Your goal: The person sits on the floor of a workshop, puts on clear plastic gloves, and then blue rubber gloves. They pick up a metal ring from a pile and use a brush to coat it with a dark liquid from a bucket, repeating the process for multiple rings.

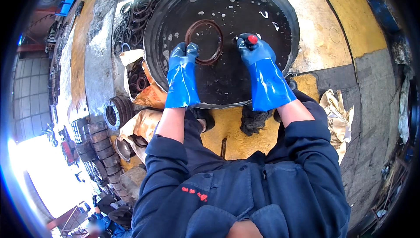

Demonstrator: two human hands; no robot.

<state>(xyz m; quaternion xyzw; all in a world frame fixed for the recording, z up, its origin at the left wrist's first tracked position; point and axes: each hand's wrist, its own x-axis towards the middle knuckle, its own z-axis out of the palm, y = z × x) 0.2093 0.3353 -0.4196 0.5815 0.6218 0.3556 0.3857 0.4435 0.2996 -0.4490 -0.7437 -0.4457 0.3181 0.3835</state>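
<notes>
Both my hands are in long blue rubber gloves, over a wide round black tub (294, 28) of dark liquid with patches of foam. My left hand (183, 56) grips a reddish-brown ring (221, 41) by its left side. The ring is tilted up above the liquid, its middle open. My right hand (258, 53) is closed around a small tool with a red end (252, 39); the fist hides most of it, so its kind cannot be told. The two hands are apart, and the tool does not touch the ring.
Left of the tub lie many dark rings (139, 14) in a heap and an open paper sack (151, 95) with more rings. Stacked ring-shaped parts (118, 112) stand nearby. A dark rag (255, 122) lies between my feet, a crumpled sack (337, 119) to the right. Another person (107, 225) is at lower left.
</notes>
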